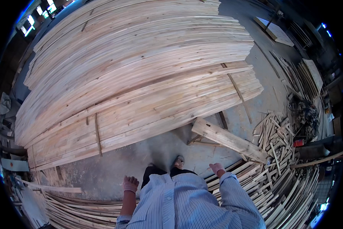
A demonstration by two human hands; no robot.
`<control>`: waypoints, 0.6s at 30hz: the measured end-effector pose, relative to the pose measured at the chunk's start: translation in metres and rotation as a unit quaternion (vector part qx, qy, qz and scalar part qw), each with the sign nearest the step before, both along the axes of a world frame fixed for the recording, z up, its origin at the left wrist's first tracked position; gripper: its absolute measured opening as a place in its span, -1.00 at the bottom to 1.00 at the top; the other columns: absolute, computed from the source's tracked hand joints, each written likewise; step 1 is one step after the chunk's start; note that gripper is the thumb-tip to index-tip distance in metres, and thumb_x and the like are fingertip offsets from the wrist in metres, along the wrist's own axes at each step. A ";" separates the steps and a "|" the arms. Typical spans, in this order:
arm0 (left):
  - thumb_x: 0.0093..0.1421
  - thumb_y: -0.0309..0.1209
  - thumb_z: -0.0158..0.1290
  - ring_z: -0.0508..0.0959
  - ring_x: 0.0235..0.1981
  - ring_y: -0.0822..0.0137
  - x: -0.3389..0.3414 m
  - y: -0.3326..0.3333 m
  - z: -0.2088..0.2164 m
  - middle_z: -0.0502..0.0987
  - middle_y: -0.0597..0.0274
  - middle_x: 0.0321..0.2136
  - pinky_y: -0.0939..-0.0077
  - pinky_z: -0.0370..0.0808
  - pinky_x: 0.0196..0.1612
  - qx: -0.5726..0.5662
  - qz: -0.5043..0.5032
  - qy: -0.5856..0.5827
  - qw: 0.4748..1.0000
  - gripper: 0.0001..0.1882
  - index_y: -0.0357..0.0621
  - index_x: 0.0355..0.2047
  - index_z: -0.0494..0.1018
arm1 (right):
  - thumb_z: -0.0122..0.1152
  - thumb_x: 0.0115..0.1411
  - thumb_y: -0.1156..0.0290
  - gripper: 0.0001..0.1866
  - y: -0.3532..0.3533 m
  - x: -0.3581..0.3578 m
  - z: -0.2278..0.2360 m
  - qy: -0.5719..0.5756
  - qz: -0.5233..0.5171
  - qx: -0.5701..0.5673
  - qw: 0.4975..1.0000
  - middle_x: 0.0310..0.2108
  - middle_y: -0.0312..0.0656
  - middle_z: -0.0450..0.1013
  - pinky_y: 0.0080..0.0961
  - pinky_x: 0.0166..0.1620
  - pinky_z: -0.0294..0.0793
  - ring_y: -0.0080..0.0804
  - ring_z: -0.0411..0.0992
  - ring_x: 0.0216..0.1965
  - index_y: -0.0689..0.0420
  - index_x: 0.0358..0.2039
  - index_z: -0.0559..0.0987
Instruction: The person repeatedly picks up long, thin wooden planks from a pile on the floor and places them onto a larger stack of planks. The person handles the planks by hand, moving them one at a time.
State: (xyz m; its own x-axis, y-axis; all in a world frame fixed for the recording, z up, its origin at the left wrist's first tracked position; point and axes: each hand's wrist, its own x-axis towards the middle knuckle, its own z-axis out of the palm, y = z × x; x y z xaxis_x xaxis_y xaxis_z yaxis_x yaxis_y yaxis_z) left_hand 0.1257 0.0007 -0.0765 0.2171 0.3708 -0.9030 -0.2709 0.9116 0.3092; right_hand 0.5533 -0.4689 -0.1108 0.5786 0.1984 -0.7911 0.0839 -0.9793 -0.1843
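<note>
My left hand [130, 183], in a pinkish glove, hangs beside my body with its fingers loosely apart and nothing in it. On the other side, my right hand [217, 168] is raised a little away from my waist, also pinkish-gloved. Its fingers look curled in, the thumb side sticks out, and I see nothing held. Both hands are apart from the wood. In front of me lies a broad stack of pale planks [171, 97], with thin cross sticks [98, 134] on its near layer. A wide board [228, 138] slants down to the right, nearest my right hand.
Loose offcuts [272, 133] are heaped at the right. Long thin strips [83, 210] lie behind my left side, and more strips [263, 194] behind my right. A dark wooden support [223, 120] stands by the slanted board. Grey concrete floor [129, 164] shows around my feet.
</note>
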 end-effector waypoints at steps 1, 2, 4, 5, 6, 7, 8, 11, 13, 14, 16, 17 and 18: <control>0.41 0.09 -0.06 0.38 -0.57 0.22 0.021 0.009 -0.007 0.36 0.31 -0.60 0.31 0.30 -0.51 0.015 -0.044 -0.014 0.999 -0.54 0.14 -0.53 0.27 | -0.01 0.26 -0.19 -0.32 -0.003 -0.003 -0.008 -0.010 0.023 0.007 1.000 -0.03 0.23 0.57 -0.03 0.17 0.42 0.22 0.50 0.08 0.23 -0.12 0.70; 0.41 0.07 -0.03 0.38 -0.58 0.24 0.039 0.016 -0.013 0.36 0.31 -0.61 0.34 0.29 -0.52 0.020 -0.087 0.005 0.996 -0.55 0.13 -0.53 0.27 | -0.01 0.26 -0.18 -0.32 -0.005 -0.006 -0.013 -0.021 0.047 0.013 0.999 -0.03 0.23 0.57 -0.03 0.17 0.43 0.22 0.50 0.08 0.23 -0.12 0.69; 0.34 -0.01 0.09 0.40 -0.58 0.26 0.085 0.039 -0.030 0.41 0.26 -0.57 0.35 0.30 -0.52 0.131 -0.161 0.182 0.961 -0.66 0.08 -0.44 0.35 | 0.02 0.27 -0.18 -0.33 0.002 -0.015 -0.015 0.021 -0.031 0.031 0.999 0.00 0.21 0.57 -0.06 0.18 0.43 0.18 0.50 0.09 0.21 -0.07 0.68; 0.29 -0.03 0.13 0.43 -0.57 0.21 0.105 0.066 -0.036 0.46 0.22 -0.53 0.30 0.35 -0.49 0.191 -0.242 0.214 0.927 -0.68 0.02 -0.35 0.41 | 0.02 0.27 -0.18 -0.33 0.010 -0.022 -0.012 0.047 -0.088 0.044 0.994 0.01 0.20 0.57 -0.07 0.19 0.43 0.17 0.50 0.10 0.21 -0.05 0.68; 0.25 -0.04 0.17 0.46 -0.55 0.16 0.124 0.088 -0.039 0.51 0.18 -0.50 0.25 0.39 -0.46 0.223 -0.317 0.257 0.885 -0.66 -0.04 -0.27 0.47 | 0.03 0.27 -0.18 -0.33 0.020 -0.025 -0.005 0.073 -0.152 0.047 0.985 0.03 0.19 0.57 -0.08 0.19 0.43 0.16 0.50 0.10 0.20 -0.03 0.68; 0.24 -0.04 0.18 0.51 -0.47 0.13 0.142 0.108 -0.041 0.54 0.14 -0.44 0.22 0.45 -0.37 0.324 -0.385 0.294 0.813 -0.62 -0.07 -0.17 0.49 | 0.03 0.28 -0.17 -0.35 0.030 -0.028 0.005 0.058 -0.126 0.077 0.987 0.00 0.15 0.58 -0.12 0.14 0.47 0.12 0.53 0.04 0.17 -0.01 0.67; 0.22 -0.03 0.19 0.56 -0.38 0.10 0.166 0.133 -0.042 0.57 0.10 -0.38 0.19 0.50 -0.28 0.395 -0.444 0.340 0.729 -0.56 -0.10 -0.08 0.50 | 0.03 0.29 -0.16 -0.38 0.043 -0.033 0.016 0.044 -0.107 0.097 0.988 -0.04 0.11 0.60 -0.16 0.10 0.50 0.07 0.56 -0.03 0.14 0.00 0.67; 0.18 -0.05 0.22 0.61 -0.13 -0.04 0.240 0.200 -0.030 0.61 -0.04 -0.19 0.09 0.54 -0.02 0.494 -0.538 0.414 0.544 -0.43 -0.18 0.05 0.46 | 0.03 0.27 -0.17 -0.36 0.096 -0.030 0.052 0.044 -0.167 0.052 0.984 -0.02 0.07 0.61 -0.17 0.14 0.48 0.05 0.55 0.02 0.15 0.00 0.67; 0.14 -0.07 0.24 0.61 0.05 -0.08 0.294 0.247 -0.016 0.61 -0.11 -0.07 0.03 0.54 0.08 0.498 -0.598 0.452 0.437 -0.39 -0.17 0.10 0.44 | 0.02 0.25 -0.20 -0.34 0.128 -0.024 0.078 0.053 -0.173 0.048 0.982 -0.01 0.08 0.60 -0.12 0.19 0.44 0.10 0.51 0.10 0.14 -0.02 0.68; 0.13 -0.08 0.25 0.61 0.04 -0.07 0.324 0.271 -0.011 0.62 -0.10 -0.08 0.02 0.53 0.09 0.489 -0.625 0.447 0.413 -0.38 -0.16 0.11 0.43 | 0.01 0.25 -0.20 -0.33 0.143 -0.021 0.091 0.075 -0.195 0.023 0.978 -0.02 0.08 0.61 -0.13 0.19 0.44 0.09 0.51 0.10 0.14 -0.01 0.68; 0.12 -0.09 0.27 0.62 0.02 -0.04 0.380 0.314 -0.006 0.62 -0.08 -0.09 0.00 0.51 0.10 0.490 -0.660 0.445 0.356 -0.36 -0.14 0.13 0.42 | 0.04 0.26 -0.18 -0.37 0.170 -0.016 0.114 0.078 -0.205 0.029 0.975 -0.07 -0.01 0.64 -0.21 0.15 0.47 -0.04 0.56 0.04 0.13 -0.04 0.70; 0.08 -0.11 0.30 0.62 -0.01 0.03 0.406 0.333 -0.009 0.61 0.00 -0.10 0.02 0.48 0.10 0.485 -0.679 0.447 0.321 -0.34 -0.10 0.15 0.41 | 0.08 0.26 -0.15 -0.39 0.182 -0.017 0.123 0.081 -0.237 0.044 0.967 -0.08 -0.03 0.65 -0.24 0.14 0.48 -0.08 0.57 0.03 0.12 -0.02 0.69; 0.06 -0.12 0.31 0.60 -0.01 0.05 0.431 0.350 -0.013 0.60 0.03 -0.09 0.05 0.46 0.10 0.523 -0.665 0.444 0.295 -0.32 -0.08 0.16 0.40 | 0.12 0.26 -0.13 -0.42 0.194 -0.014 0.129 0.092 -0.272 0.052 0.956 -0.10 -0.05 0.65 -0.28 0.13 0.49 -0.12 0.58 0.02 0.12 -0.01 0.69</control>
State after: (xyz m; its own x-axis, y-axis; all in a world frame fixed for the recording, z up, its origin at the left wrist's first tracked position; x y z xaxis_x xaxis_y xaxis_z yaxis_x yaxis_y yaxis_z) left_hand 0.5563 0.3504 -0.0899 0.6486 0.6671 -0.3665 0.7227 -0.6909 0.0213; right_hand 0.5389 -0.2746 0.0180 0.4713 -0.0095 -0.8819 -0.4760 -0.8445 -0.2453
